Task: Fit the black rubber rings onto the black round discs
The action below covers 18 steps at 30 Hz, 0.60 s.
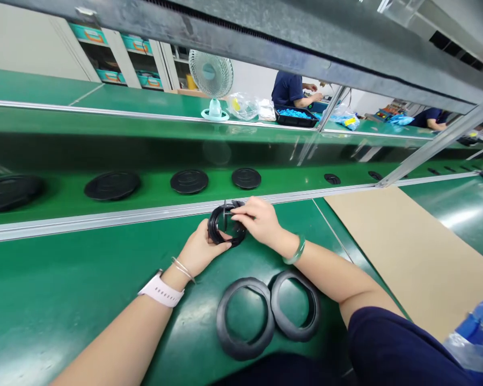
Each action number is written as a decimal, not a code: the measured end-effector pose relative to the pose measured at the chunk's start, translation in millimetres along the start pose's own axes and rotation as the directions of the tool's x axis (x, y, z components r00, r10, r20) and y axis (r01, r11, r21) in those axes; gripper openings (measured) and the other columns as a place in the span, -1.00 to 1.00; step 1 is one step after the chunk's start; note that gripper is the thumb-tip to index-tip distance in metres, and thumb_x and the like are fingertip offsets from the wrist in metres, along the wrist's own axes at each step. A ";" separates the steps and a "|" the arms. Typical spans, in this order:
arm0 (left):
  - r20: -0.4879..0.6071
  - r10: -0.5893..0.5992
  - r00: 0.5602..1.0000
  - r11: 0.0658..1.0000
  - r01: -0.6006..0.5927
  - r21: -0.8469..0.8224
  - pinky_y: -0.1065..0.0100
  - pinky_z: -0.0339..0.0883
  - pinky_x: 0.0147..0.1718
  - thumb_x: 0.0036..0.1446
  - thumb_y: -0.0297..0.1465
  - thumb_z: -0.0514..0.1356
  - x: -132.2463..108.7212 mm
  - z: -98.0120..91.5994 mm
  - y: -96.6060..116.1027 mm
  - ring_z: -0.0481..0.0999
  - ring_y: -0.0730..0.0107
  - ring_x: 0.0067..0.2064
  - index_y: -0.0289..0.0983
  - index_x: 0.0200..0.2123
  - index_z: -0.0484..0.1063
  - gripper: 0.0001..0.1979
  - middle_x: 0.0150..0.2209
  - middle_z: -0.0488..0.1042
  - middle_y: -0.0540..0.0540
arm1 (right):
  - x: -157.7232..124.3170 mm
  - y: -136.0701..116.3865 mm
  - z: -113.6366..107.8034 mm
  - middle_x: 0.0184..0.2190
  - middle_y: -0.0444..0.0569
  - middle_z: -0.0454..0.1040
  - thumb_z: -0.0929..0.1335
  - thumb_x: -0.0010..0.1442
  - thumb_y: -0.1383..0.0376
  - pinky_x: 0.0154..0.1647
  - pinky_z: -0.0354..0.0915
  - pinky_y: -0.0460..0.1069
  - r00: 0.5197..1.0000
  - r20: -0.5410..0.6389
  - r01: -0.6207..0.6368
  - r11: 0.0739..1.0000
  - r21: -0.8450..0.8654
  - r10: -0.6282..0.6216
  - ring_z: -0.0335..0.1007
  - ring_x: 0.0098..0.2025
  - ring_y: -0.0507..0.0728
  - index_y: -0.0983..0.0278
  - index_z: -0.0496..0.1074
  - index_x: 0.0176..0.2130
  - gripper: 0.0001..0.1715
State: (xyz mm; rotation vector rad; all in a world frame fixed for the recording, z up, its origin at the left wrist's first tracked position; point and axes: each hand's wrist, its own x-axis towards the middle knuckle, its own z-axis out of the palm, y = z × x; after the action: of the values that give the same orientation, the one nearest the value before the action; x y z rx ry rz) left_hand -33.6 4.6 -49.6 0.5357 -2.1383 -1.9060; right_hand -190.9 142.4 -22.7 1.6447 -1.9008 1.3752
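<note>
A round black ring-shaped part [212, 229] is in my left hand [201, 247], tilted up, with the fingers wrapped round its left and lower edge. My right hand [261, 219] is closed in a pinch at the upper right of that part. Between its fingertips is a small black piece [226, 213], whose exact kind I cannot make out. Two thick dark grey rings lie side by side on the green table near my body, the left ring [224, 324] touching the right ring [314, 321].
Beyond a metal rail [104, 219], a green conveyor belt [153, 179] carries several black round discs, one disc [246, 178] nearest my hands. Brown cardboard [410, 246] lies right. A fan [211, 75] and black tray [293, 120] stand behind; co-workers sit beyond. A metal post [430, 138] slants at right.
</note>
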 end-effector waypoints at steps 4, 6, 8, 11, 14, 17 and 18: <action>-0.026 -0.036 0.999 0.999 0.037 0.011 0.01 0.50 -0.02 -0.22 -0.17 0.49 0.7 -0.6 -4.5 0.58 -0.04 -0.03 -0.23 0.00 0.24 -0.25 -0.06 0.53 -0.15 | -9.1 -5.8 10.3 -0.41 -0.03 0.43 0.34 0.43 0.25 -0.21 0.37 0.03 0.978 0.057 0.205 0.975 -0.085 -0.201 0.36 -0.32 0.12 0.28 0.58 -0.14 -0.77; -0.024 -0.044 0.999 0.999 0.044 0.003 0.03 0.51 -0.02 -0.20 -0.18 0.49 0.8 -2.0 -6.4 0.57 -0.02 -0.02 -0.22 0.01 0.23 -0.25 -0.06 0.52 -0.13 | -13.5 0.6 12.4 -0.39 -0.01 0.44 0.32 0.44 0.27 -0.21 0.38 0.03 0.963 0.086 0.265 0.958 -0.113 -0.256 0.35 -0.32 0.12 0.30 0.57 -0.15 -0.77; -0.014 -0.039 0.999 0.999 0.039 -0.015 0.06 0.51 -0.03 -0.19 -0.18 0.49 0.8 -3.5 -7.7 0.57 0.01 -0.01 -0.22 0.01 0.21 -0.25 -0.05 0.51 -0.12 | -16.4 5.9 13.8 -0.37 0.00 0.44 0.30 0.45 0.26 -0.22 0.39 0.03 0.953 0.132 0.291 0.947 -0.138 -0.274 0.34 -0.31 0.12 0.30 0.56 -0.15 -0.75; 0.006 -0.032 0.999 0.999 0.032 -0.010 0.08 0.52 -0.06 -0.18 -0.19 0.49 1.0 -5.3 -8.7 0.57 0.04 -0.04 -0.22 0.01 0.19 -0.25 -0.05 0.49 -0.13 | -18.0 8.7 14.8 -0.36 0.01 0.44 0.29 0.45 0.27 -0.23 0.38 0.04 0.933 0.183 0.340 0.926 -0.162 -0.310 0.33 -0.30 0.14 0.30 0.55 -0.14 -0.75; 0.002 -0.027 1.000 0.999 0.027 0.017 0.08 0.51 -0.06 -0.17 -0.20 0.48 1.6 -5.9 -8.4 0.57 0.07 -0.06 -0.22 0.02 0.18 -0.25 -0.06 0.48 -0.11 | -18.4 8.4 14.4 -0.37 0.01 0.42 0.29 0.44 0.35 -0.25 0.37 0.04 0.908 0.195 0.405 0.896 -0.183 -0.370 0.31 -0.30 0.15 0.32 0.52 -0.10 -0.80; 0.002 -0.027 1.000 1.000 0.027 0.007 0.07 0.51 -0.07 -0.19 -0.19 0.48 1.7 -4.5 -6.3 0.57 0.06 -0.07 -0.22 0.02 0.17 -0.24 -0.09 0.48 -0.10 | -18.9 8.8 14.1 -0.38 0.02 0.41 0.27 0.42 0.41 -0.26 0.37 0.05 0.892 0.211 0.440 0.875 -0.200 -0.401 0.29 -0.30 0.16 0.35 0.51 -0.09 -0.79; 0.001 -0.027 1.000 1.000 0.027 -0.005 0.07 0.51 -0.08 -0.19 -0.19 0.48 1.5 -3.7 -5.3 0.57 0.07 -0.07 -0.22 0.02 0.17 -0.24 -0.10 0.48 -0.10 | -19.0 9.1 14.1 -0.38 0.03 0.41 0.27 0.42 0.41 -0.27 0.37 0.05 0.891 0.216 0.441 0.874 -0.207 -0.398 0.28 -0.30 0.16 0.35 0.51 -0.09 -0.78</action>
State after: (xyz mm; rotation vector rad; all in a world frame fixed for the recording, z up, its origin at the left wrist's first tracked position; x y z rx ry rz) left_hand -32.9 0.1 -54.5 0.5655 -2.1376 -1.9255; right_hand -187.8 142.1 -47.8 1.9401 -1.5806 0.8100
